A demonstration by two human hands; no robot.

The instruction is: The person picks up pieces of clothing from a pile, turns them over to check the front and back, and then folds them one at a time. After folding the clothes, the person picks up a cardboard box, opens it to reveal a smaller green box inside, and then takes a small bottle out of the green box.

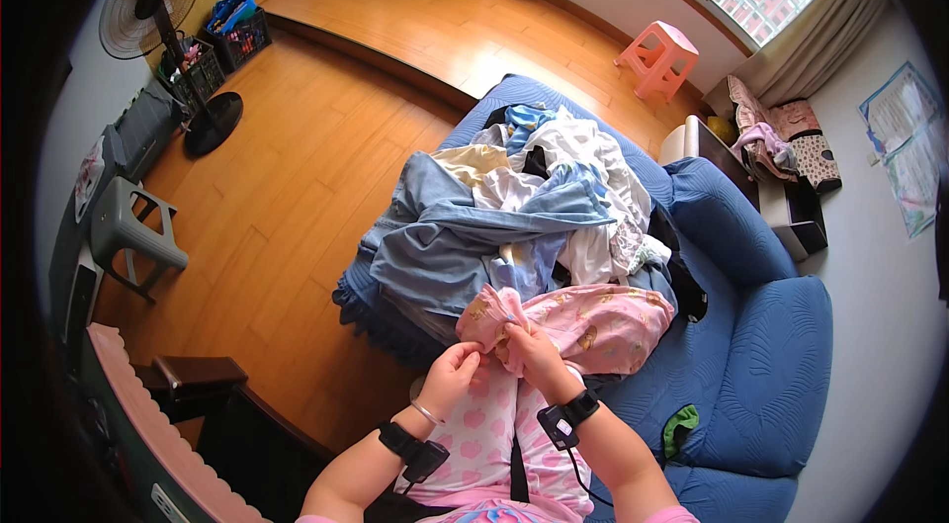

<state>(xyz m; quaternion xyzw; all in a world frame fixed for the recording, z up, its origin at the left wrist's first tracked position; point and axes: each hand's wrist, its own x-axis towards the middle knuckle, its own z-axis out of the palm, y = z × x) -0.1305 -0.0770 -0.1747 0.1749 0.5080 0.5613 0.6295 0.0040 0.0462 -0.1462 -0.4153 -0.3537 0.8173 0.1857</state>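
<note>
A pink printed cloth garment [604,323] lies bunched over my knees and the near edge of a clothes pile. My right hand [535,354] grips its gathered part between thumb and fingers. With thumb and fingertips pinched together, my left hand [454,373] holds the garment's left edge. Just beyond it lie blue denim clothing [445,249], white garments [593,152] and a pale yellow piece [471,163], heaped on the blue sofa [704,367]. The garment's far folds overlap the heap, and which item it is cannot be made out.
A small green cloth item [679,428] rests on the sofa seat to my right. Left on the wooden floor [289,174] stand a grey plastic stool [141,234] and a pedestal fan [215,124]. Beyond the sofa are a raised floor step [371,59] and a pink stool [660,59].
</note>
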